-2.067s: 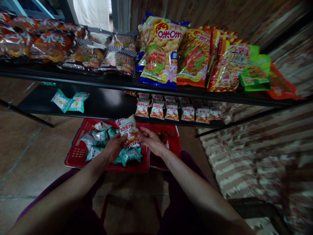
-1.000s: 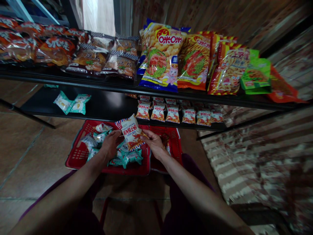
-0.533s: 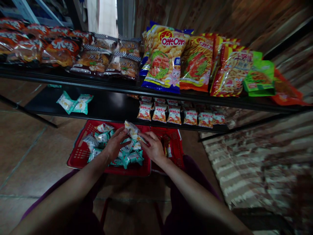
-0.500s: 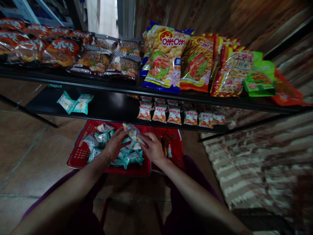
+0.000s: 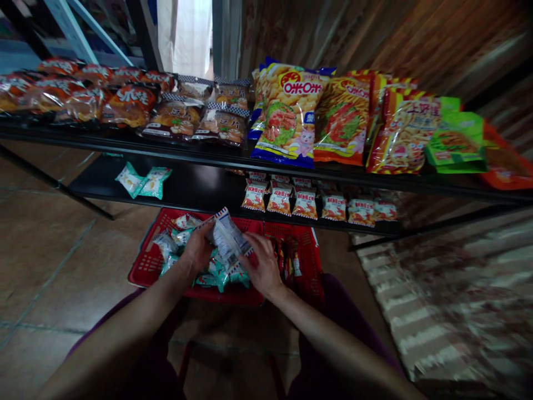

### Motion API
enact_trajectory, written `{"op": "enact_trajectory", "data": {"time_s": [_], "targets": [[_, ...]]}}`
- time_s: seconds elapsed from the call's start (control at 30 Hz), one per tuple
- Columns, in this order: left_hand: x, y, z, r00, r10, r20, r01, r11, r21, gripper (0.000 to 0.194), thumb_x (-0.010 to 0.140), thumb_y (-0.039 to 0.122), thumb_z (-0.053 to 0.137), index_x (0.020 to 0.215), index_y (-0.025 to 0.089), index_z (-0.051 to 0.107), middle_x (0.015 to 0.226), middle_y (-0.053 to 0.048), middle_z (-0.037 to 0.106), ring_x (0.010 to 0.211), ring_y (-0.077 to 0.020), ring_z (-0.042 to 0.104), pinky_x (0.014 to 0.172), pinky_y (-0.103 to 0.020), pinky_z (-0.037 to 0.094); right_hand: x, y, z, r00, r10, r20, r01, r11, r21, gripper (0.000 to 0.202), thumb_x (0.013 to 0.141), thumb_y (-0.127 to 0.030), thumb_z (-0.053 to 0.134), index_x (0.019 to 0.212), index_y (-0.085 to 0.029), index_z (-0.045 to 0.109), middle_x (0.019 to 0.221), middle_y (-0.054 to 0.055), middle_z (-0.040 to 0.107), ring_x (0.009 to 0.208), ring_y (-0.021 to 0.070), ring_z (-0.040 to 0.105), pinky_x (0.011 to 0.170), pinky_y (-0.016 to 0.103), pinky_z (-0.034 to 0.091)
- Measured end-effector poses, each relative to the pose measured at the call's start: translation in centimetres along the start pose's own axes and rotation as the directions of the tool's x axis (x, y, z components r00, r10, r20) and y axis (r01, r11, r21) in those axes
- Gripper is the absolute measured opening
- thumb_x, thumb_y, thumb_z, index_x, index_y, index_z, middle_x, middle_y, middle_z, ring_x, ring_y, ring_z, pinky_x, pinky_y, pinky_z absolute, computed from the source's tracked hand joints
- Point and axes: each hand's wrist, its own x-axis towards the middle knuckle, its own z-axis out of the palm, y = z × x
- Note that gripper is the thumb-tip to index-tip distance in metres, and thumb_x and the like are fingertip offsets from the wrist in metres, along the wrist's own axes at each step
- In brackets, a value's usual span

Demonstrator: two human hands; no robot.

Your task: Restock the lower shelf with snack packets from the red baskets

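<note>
Both hands hold a small snack packet [image 5: 229, 240] over a red basket [image 5: 139, 268]. Its silvery-white face with fine print and striped ends is turned up. My left hand [image 5: 198, 245] grips the packet's left edge. On the other side, the fingers of my right hand [image 5: 265, 265] close on the lower right edge. Below them in the basket lie several teal-and-white snack packets [image 5: 220, 273], partly hidden by my hands. A second red basket [image 5: 311, 256] sits to the right, with dark red and yellow packets [image 5: 289, 261] inside.
On the black lower shelf [image 5: 200, 186] ahead lie two teal packets [image 5: 144, 181] at left and a row of small white-and-orange packets [image 5: 306, 203] at right. The upper shelf [image 5: 179, 150] overhangs it, holding bigger snack bags [image 5: 287, 114]. Striped fabric [image 5: 437, 300] hangs at right.
The packet has been turned so its printed silvery face now shows more broadly. My left hand has closed on its edge. The view has shifted, so the shelves appear lower and farther right.
</note>
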Motion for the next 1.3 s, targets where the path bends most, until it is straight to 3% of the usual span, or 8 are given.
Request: {"op": "enact_trajectory", "data": {"time_s": [0.07,0.1,0.17,0.23,0.33,0.63,1.03,1.3], "targets": [[-0.3,0.2,0.1,1.000,-0.008,0.020,0.008,1.000,0.000,0.011,0.079,0.017,0.057,0.085,0.015,0.065,0.074,-0.002,0.070,0.070,-0.0164,0.065,0.070,-0.028,0.051,0.4,0.6,0.1,0.946,0.314,-0.081,-0.288,0.929,0.231,0.047,0.082,-0.044,0.061,0.123,-0.023,0.058,0.128,0.012,0.057,0.120,0.0258,0.051,0.102,0.047,0.040],[-0.4,0.2,0.1,0.999,-0.019,0.031,0.019,1.000,0.005,0.011,0.078,0.018,0.057,0.085,0.015,0.065,0.074,-0.003,0.070,0.072,-0.0177,0.066,0.072,-0.029,0.051,0.6,0.9,0.1,0.883,0.469,-0.038,-0.422,0.826,0.373,0.048,0.078,-0.048,0.064,0.120,-0.023,0.060,0.126,0.012,0.059,0.116,0.0256,0.054,0.098,0.045,0.043],[-0.4,0.2,0.1,0.997,-0.051,0.054,0.050,0.999,0.020,0.012,0.076,0.021,0.058,0.083,0.014,0.066,0.075,-0.005,0.071,0.076,-0.0211,0.067,0.074,-0.033,0.052,0.9,1.1,0.2,0.718,0.676,0.165,-0.620,0.515,0.592,0.048,0.070,-0.052,0.071,0.108,-0.023,0.065,0.114,0.009,0.066,0.101,0.0239,0.062,0.083,0.039,0.051],[-0.4,0.3,0.1,0.994,-0.084,0.066,0.082,0.996,0.029,0.013,0.076,0.024,0.058,0.080,0.014,0.065,0.075,-0.006,0.071,0.079,-0.0241,0.067,0.076,-0.036,0.053,1.0,0.9,0.1,0.601,0.711,0.366,-0.695,0.238,0.678,0.043,0.063,-0.051,0.078,0.093,-0.022,0.069,0.097,0.006,0.071,0.084,0.0202,0.066,0.068,0.032,0.051],[-0.4,0.3,0.3,0.993,-0.105,0.045,0.105,0.994,0.017,0.016,0.079,0.027,0.054,0.077,0.014,0.065,0.073,-0.007,0.071,0.081,-0.0256,0.068,0.077,-0.039,0.053,1.1,0.2,-0.3,0.582,0.660,0.476,-0.682,0.077,0.727,0.036,0.057,-0.045,0.084,0.079,-0.020,0.069,0.078,0.002,0.071,0.068,0.0151,0.064,0.059,0.027,0.050],[-0.1,0.1,0.4,0.994,-0.102,0.031,0.103,0.994,-0.027,0.026,0.087,0.029,0.047,0.081,0.014,0.066,0.069,-0.005,0.069,0.072,-0.0218,0.067,0.076,-0.034,0.052,0.5,-0.3,-1.2,0.568,0.569,0.594,-0.712,-0.022,0.702,0.044,0.054,-0.027,0.088,0.092,-0.020,0.066,0.082,0.001,0.072,0.068,0.0151,0.068,0.063,0.029,0.057],[-0.4,0.5,0.5,0.990,-0.132,0.042,0.133,0.991,-0.005,0.030,0.090,0.032,0.047,0.101,0.012,0.066,0.091,-0.009,0.073,0.090,-0.0254,0.068,0.086,-0.038,0.051,0.4,-0.1,-0.8,0.571,0.579,0.582,-0.734,0.042,0.678,0.040,0.052,-0.026,0.088,0.085,-0.018,0.068,0.080,0.002,0.072,0.066,0.0135,0.066,0.064,0.027,0.058],[0.0,0.4,-0.2,0.994,0.003,0.111,-0.008,0.999,0.051,0.017,0.076,0.027,0.064,0.084,0.013,0.071,0.078,-0.004,0.071,0.072,-0.0167,0.063,0.069,-0.026,0.048,0.1,0.5,-0.1,0.626,0.600,0.497,-0.696,0.144,0.703,0.044,0.052,-0.028,0.086,0.092,-0.018,0.069,0.088,0.002,0.072,0.071,0.0140,0.065,0.066,0.028,0.057]]}}
